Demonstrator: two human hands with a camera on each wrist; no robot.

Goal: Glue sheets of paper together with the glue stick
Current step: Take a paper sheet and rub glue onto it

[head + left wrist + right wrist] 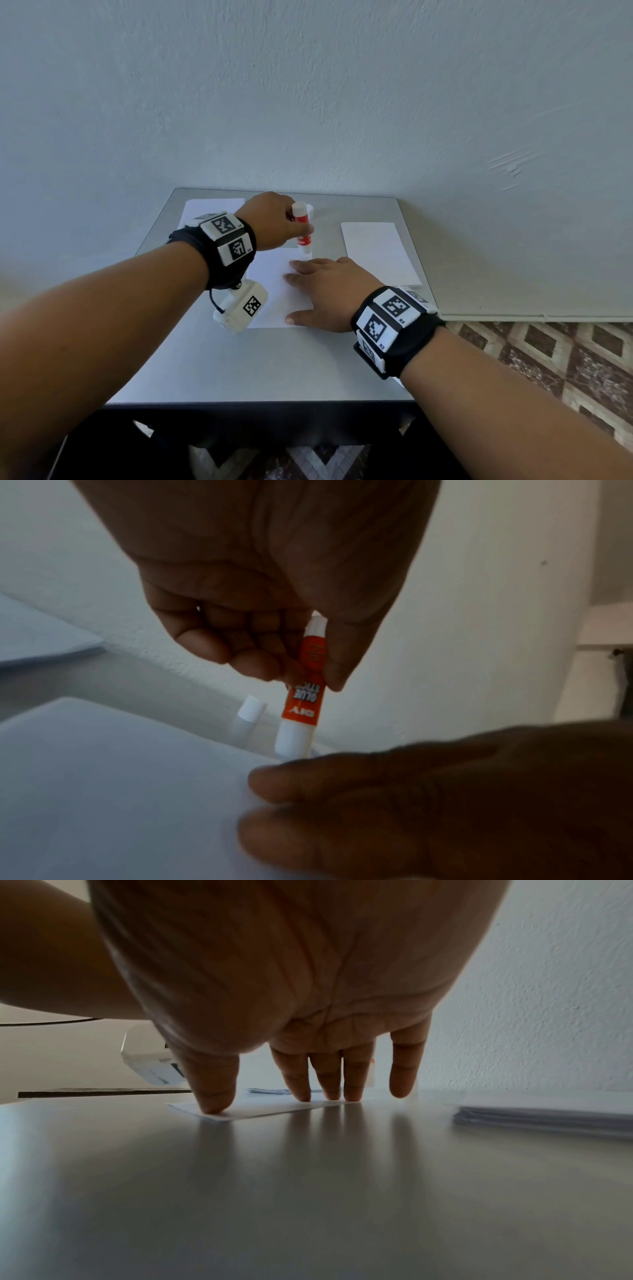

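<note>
Glue stick (303, 229), red label, white ends, upright with its tip down on the far right corner of the middle sheet (274, 291). "GLUE STICK" text reads upside down in the left wrist view. Uncapped; its white cap (251, 708) stands on the table just behind it.

Left hand (274, 222) pinches the glue stick between thumb and curled fingers (219, 647), gripping the upper half of the tube. Right hand (329, 294) lies flat with fingers spread, thumb (214, 1085) and three fingertips pressing the middle sheet down along its right edge; little finger sits just off the paper on bare table.

Middle sheet is white, plain, flat on the table centre. Stack of white paper (380, 253) to the right, apart from the sheet; edges show several layers in the right wrist view. Another white paper (212, 209) at far left corner, partly hidden behind the left wrist.

Table (260, 370) is grey, smooth, slightly glossy, reflects the fingers. Dark front edge. It stands against a pale, rough-textured wall (308, 85). Floor (548, 353) at right has brown and beige diamond tiles. Both wrists wear black bands with white marker blocks.
</note>
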